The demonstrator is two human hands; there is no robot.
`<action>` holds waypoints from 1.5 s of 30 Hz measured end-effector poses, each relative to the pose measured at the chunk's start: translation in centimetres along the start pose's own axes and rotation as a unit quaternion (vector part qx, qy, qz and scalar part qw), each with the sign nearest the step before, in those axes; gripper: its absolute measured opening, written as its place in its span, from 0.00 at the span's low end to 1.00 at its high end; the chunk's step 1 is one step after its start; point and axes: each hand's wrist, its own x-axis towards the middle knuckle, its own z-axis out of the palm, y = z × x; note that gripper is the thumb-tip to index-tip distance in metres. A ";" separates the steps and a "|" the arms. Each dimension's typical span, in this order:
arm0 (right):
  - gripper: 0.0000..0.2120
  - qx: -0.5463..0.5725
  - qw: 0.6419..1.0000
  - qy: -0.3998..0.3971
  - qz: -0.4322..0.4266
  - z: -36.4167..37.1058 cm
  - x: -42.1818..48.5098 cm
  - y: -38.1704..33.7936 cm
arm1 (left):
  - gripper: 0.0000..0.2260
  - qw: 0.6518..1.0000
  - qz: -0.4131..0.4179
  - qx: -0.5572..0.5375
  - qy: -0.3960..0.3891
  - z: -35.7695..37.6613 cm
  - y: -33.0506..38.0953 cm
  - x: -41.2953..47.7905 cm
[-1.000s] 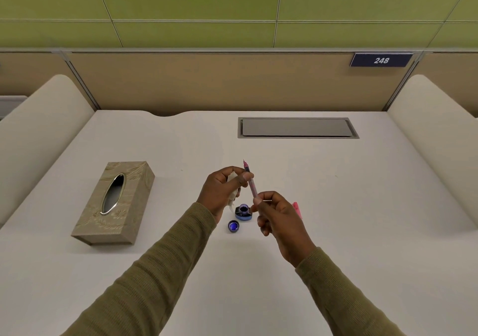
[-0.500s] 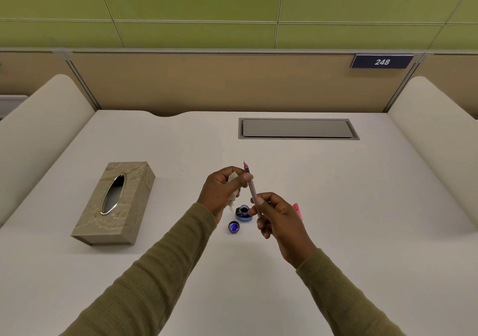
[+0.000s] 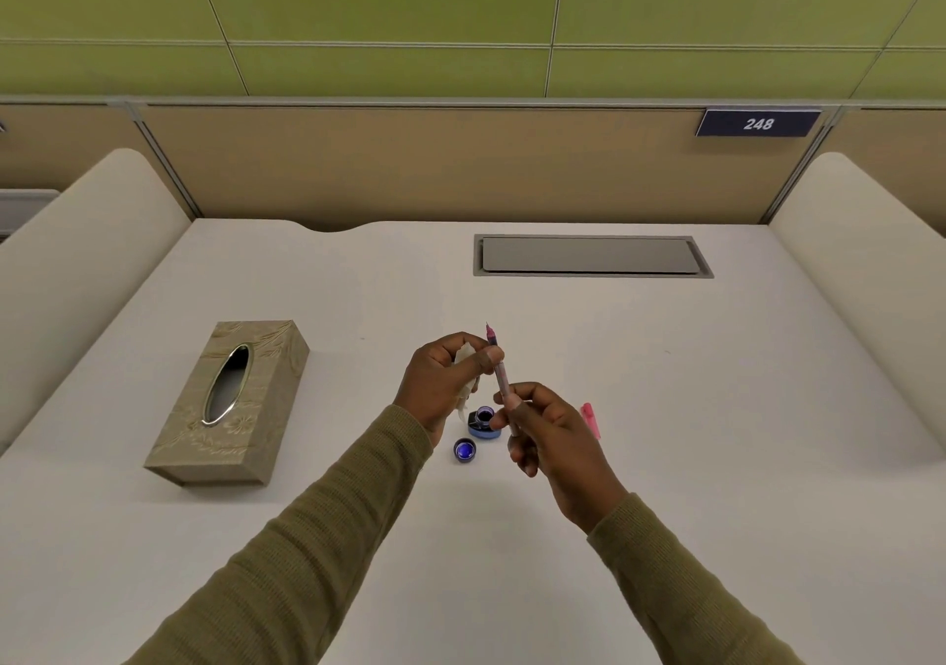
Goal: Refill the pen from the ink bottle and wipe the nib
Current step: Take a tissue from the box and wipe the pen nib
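Observation:
A slim pink pen [image 3: 500, 380] points nib-up and away from me above the desk. My right hand [image 3: 545, 431] pinches its lower barrel. My left hand [image 3: 444, 383] grips the pen near the nib with thumb and finger, a crumpled white tissue [image 3: 465, 363] bunched in the same hand. Below the hands stands the open blue ink bottle [image 3: 482, 421]. Its blue cap [image 3: 464, 450] lies just in front of it. The pink pen cap [image 3: 589, 420] lies on the desk, partly hidden behind my right hand.
A beige tissue box [image 3: 230, 403] with an oval slot lies at the left. A grey cable hatch [image 3: 591, 255] is set into the white desk [image 3: 716, 408] at the back. Padded dividers flank both sides.
Both hands and the pen stay almost where they were. My right hand's fingers have shifted slightly on the barrel.

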 end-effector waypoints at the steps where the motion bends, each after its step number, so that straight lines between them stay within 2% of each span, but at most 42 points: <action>1: 0.09 -0.001 1.000 0.000 0.002 0.1 0.0 0.0 | 0.07 1.000 0.000 0.002 0.001 0.0 0.0 0.0; 8: 0.06 -0.022 0.999 0.029 -0.012 0.3 -0.2 -0.1 | 0.07 1.000 0.003 0.004 0.004 0.4 0.2 -0.4; 17: 0.07 -0.004 0.999 0.027 -0.024 0.2 -0.7 -0.3 | 0.07 1.000 -0.007 -0.014 0.001 0.5 0.5 -0.6; 20: 0.07 -0.005 0.999 0.034 -0.042 0.1 -0.9 -0.4 | 0.16 0.992 -0.069 -0.103 0.021 0.4 1.0 -0.5; 22: 0.05 -0.033 0.996 0.050 -0.062 0.1 -1.0 -0.1 | 0.23 0.970 -0.117 -0.213 0.028 0.1 1.4 -0.5; 24: 0.04 -0.065 0.992 0.066 -0.086 0.2 -1.3 0.3 | 0.22 0.940 -0.136 -0.310 0.042 -0.1 1.6 -0.5; 26: 0.03 -0.098 0.986 0.080 -0.111 0.4 -1.6 0.6 | 0.21 0.922 -0.149 -0.349 0.074 0.0 1.4 -0.6; 28: 0.03 -0.129 0.978 0.094 -0.134 0.6 -1.9 0.8 | 0.18 0.923 -0.170 -0.327 0.107 0.3 1.1 -0.6; 30: 0.04 -0.159 0.969 0.110 -0.154 0.7 -2.1 0.9 | 0.14 0.942 -0.175 -0.257 0.127 0.5 0.8 -0.8; 33: 0.04 -0.184 0.961 0.121 -0.170 1.0 -2.5 0.6 | 0.11 0.963 -0.155 -0.156 0.158 0.7 0.5 -1.1; 38: 0.03 -0.233 0.945 0.134 -0.187 0.7 -2.5 1.1 | 0.09 0.973 -0.116 -0.016 0.200 0.9 0.3 -1.5; 42: 0.05 -0.254 0.938 0.149 -0.182 0.0 -2.1 2.4 | 0.08 0.975 -0.123 -0.011 0.183 1.0 0.5 -1.8; 45: 0.04 -0.266 0.931 0.161 -0.189 -0.5 -2.2 2.3 | 0.11 0.968 -0.159 -0.134 0.139 1.0 1.2 -2.1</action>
